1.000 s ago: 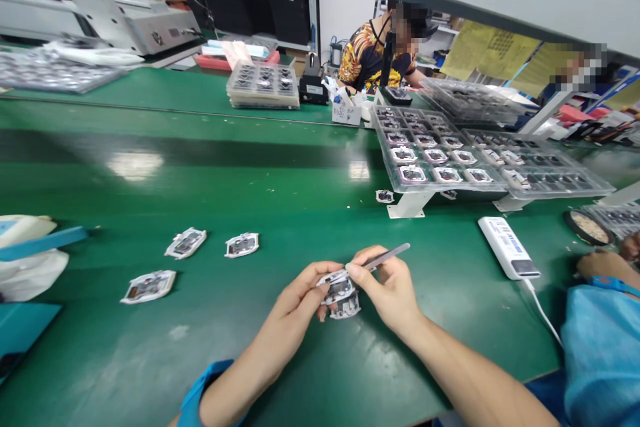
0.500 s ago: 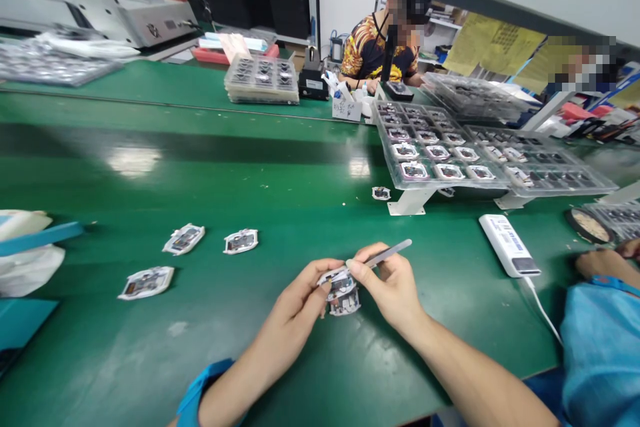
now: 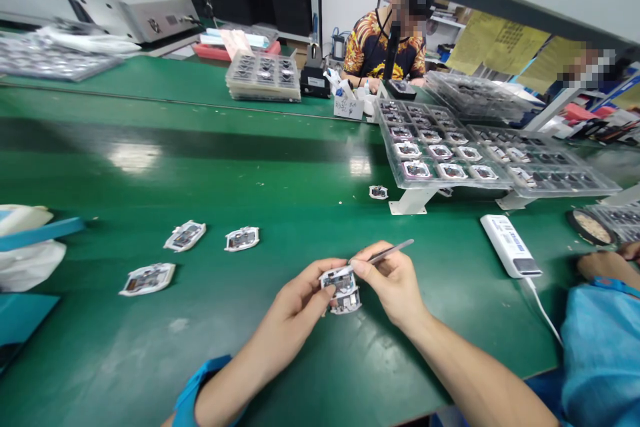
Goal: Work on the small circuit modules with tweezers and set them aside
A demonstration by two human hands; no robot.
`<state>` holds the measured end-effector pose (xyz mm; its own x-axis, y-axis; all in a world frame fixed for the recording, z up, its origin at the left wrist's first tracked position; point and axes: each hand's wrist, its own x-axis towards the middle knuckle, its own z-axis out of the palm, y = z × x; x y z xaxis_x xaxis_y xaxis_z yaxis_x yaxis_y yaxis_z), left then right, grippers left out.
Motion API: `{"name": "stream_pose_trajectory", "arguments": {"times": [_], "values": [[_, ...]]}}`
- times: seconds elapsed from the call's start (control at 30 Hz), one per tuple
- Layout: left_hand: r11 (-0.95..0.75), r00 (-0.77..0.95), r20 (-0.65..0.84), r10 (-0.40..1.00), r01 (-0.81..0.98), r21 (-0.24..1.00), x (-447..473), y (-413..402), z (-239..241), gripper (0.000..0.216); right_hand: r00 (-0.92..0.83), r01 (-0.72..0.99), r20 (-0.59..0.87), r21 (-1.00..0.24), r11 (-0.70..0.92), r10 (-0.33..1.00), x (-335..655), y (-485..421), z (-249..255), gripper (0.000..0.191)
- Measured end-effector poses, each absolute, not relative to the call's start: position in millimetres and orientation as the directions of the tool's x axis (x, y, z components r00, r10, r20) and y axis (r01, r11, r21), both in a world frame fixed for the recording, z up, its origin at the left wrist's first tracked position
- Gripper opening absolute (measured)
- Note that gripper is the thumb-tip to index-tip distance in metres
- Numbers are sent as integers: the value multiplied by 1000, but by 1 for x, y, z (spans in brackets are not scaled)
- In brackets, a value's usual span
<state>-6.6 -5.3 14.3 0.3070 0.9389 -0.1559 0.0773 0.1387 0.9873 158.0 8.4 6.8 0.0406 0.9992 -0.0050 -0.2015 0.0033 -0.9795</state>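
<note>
Currently, the left hand (image 3: 283,320) and the right hand (image 3: 393,287) meet over the green bench mat (image 3: 150,347); a small white-edged electronic module (image 3: 343,285) lies between them, its long axis running roughly 12 to 6 o'clock; the left fingers (image 3: 313,283) are closed on it from the 9 o'clock side, gripping its edge; the right thumb and fingers (image 3: 361,268) are closed on steel tweezers (image 3: 393,251), which slant in from 2 o'clock, their tips at the module's upper edge; the left hand is the nearer, being in direct contact; three similar modules (image 3: 185,235) lie on the mat at 10 o'clock; a clear plastic tray (image 3: 440,150) of modules stands at 1 o'clock.
</note>
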Motion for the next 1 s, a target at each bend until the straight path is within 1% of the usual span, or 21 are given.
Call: {"name": "stream_pose_trajectory", "arguments": {"times": [0.27,0.43,0.63,0.77,0.83,0.93,1.0], "values": [[171,328,-176,928,44,984,-8,-5,17,33,32,-231,-21,-973,-13,999,158,9,8,13],[152,327,-170,930,82,985,-10,-4,16,34,11,-222,0,-975,2,1000,159,9,8,12],[125,314,-159,936,124,984,-10,0,14,33,29,-190,30,-981,35,999,158,8,7,13],[163,317,-183,931,88,983,-9,1,13,30,33,-174,33,-984,38,999,155,7,7,17],[192,306,-209,929,84,978,-8,1,13,30,38,-153,40,-987,46,998,155,6,6,16],[184,277,-221,935,155,971,-12,7,14,33,72,-103,60,-992,67,996,155,6,5,12],[106,231,-180,956,300,948,-19,14,12,35,100,-90,64,-993,73,993,156,6,5,11]]}}
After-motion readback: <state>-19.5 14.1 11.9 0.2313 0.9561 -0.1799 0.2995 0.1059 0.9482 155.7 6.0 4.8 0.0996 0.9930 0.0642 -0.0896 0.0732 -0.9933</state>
